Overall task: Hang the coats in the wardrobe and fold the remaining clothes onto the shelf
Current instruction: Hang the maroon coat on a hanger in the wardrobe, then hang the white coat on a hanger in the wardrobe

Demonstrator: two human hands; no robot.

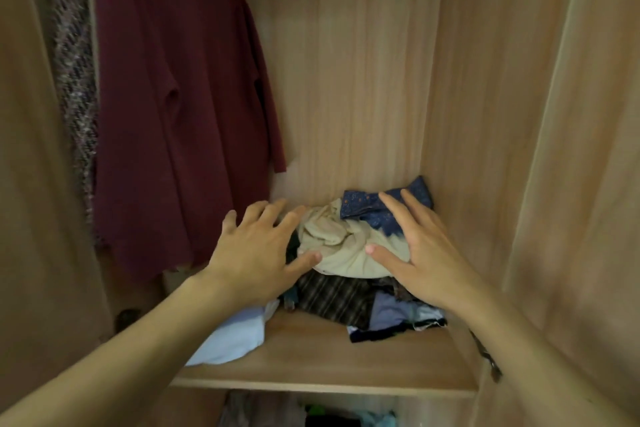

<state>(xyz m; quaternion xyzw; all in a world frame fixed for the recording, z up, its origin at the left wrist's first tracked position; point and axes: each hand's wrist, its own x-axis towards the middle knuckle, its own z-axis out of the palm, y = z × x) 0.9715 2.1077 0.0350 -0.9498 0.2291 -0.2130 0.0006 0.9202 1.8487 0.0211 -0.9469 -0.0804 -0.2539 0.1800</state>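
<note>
Clothes pile (349,267) sits on the shelf (311,357), bunched, not neatly folded; cream garment (332,246) on top, between both sets of fingers. Left hand (256,260) and right hand (422,253) fingers spread flat, touching the pile's sides. Maroon coat (173,97) hangs left of the fingers, done. Folding looks unfinished.

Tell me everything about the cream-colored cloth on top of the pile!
The cream cloth looks soft and is bunched into a rumpled, twisted lump, not folded. It sits atop the clothes pile on the wooden shelf, above a dark striped garment and beside a blue patterned cloth. The left hand and right hand flank it with spread fingers, thumbs touching it.
</note>
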